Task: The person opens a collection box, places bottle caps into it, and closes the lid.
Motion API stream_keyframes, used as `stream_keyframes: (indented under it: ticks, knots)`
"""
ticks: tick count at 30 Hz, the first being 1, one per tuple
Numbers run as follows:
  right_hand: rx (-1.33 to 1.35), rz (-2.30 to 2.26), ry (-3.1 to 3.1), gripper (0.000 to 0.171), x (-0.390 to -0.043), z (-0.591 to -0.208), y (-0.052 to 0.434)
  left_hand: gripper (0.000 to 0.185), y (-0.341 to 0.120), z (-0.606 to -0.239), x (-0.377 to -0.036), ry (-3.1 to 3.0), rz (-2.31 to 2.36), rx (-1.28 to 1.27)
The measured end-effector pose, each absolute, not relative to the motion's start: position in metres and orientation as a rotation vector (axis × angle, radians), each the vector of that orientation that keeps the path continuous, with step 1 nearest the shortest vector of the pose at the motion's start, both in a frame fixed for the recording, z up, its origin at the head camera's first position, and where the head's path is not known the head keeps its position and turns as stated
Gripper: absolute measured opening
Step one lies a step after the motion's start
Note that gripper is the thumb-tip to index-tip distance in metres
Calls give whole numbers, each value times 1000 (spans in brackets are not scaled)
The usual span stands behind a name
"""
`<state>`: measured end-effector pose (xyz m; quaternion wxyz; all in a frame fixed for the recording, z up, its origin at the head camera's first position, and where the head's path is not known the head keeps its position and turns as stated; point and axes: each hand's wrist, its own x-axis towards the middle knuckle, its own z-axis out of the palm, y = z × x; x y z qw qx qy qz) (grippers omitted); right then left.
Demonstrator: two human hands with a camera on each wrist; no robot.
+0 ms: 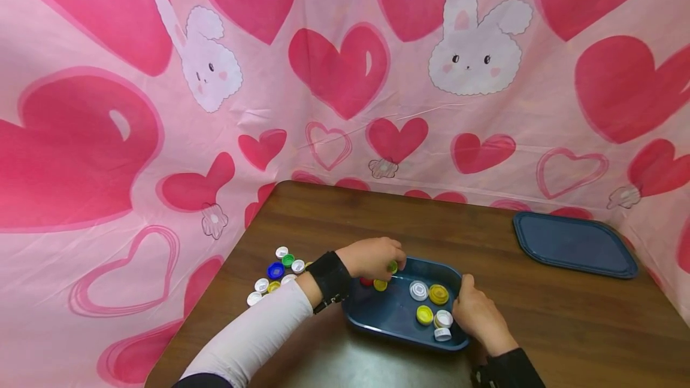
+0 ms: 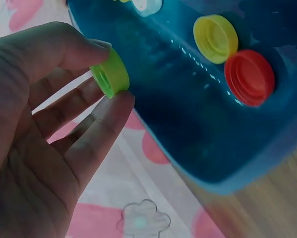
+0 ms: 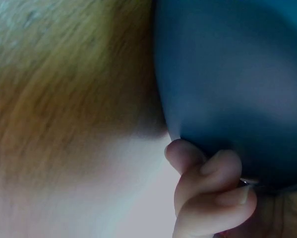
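Observation:
My left hand point(image 1: 372, 258) pinches a yellow-green bottle cap point(image 2: 110, 75) between thumb and fingertips, over the far left part of a blue tray point(image 1: 385, 316). Below it, a yellow cap point(image 2: 216, 39) and a red cap point(image 2: 250, 78) lie touching in the tray. Toward the tray's right side are a large white cap point(image 1: 418, 291), a gold cap point(image 1: 439, 294), a yellow cap point(image 1: 424, 315) and two white caps point(image 1: 442, 334) close together. My right hand point(image 1: 480, 313) grips the tray's right edge; its curled fingers point(image 3: 215, 213) show against the tray's outer side.
Left of the tray, several loose caps lie on the wooden table point(image 1: 334, 208), among them a blue cap point(image 1: 275, 270) and a green cap point(image 1: 288, 260), partly behind my left arm. A flat blue tray point(image 1: 574, 244) lies at the back right. Pink heart-printed cloth point(image 1: 334, 154) hangs behind the table.

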<state>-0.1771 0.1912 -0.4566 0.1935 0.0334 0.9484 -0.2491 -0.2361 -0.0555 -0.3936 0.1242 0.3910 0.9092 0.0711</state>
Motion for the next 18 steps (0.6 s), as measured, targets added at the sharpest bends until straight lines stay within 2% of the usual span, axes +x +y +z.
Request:
stream_keyframes:
  ticks: [18]
  knots:
    - [95,-701,2668,47,-177,-456,191,18,-28,-410,-232,2564,-69,1213]
